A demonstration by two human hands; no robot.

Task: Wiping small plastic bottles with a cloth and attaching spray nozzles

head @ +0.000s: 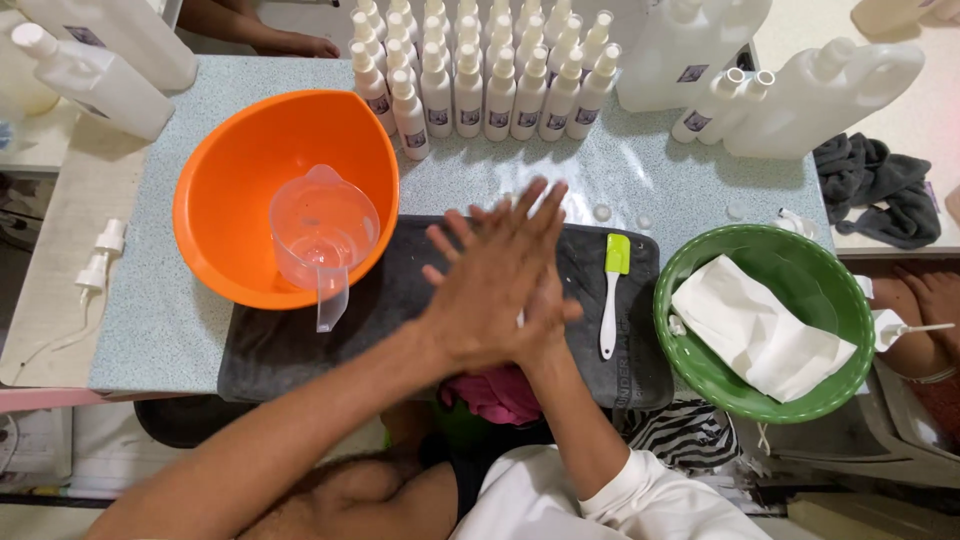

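Note:
My left hand (480,290) lies palm-down across my right hand (548,262), both pressed flat together above a dark grey mat (300,340) on the table. Fingers are stretched out and apart; neither hand holds anything. Just right of them a spatula (612,290) with a green head and white handle rests on the mat. To the left, a clear plastic measuring jug (322,235) stands in an orange bowl (230,160).
Several small white spray bottles (480,75) stand in rows at the back, with larger white jugs (820,95) to their right. A green bowl (700,265) holds a white cloth (760,330). Another person's hand (930,300) is at the right edge, one more (295,45) at the top.

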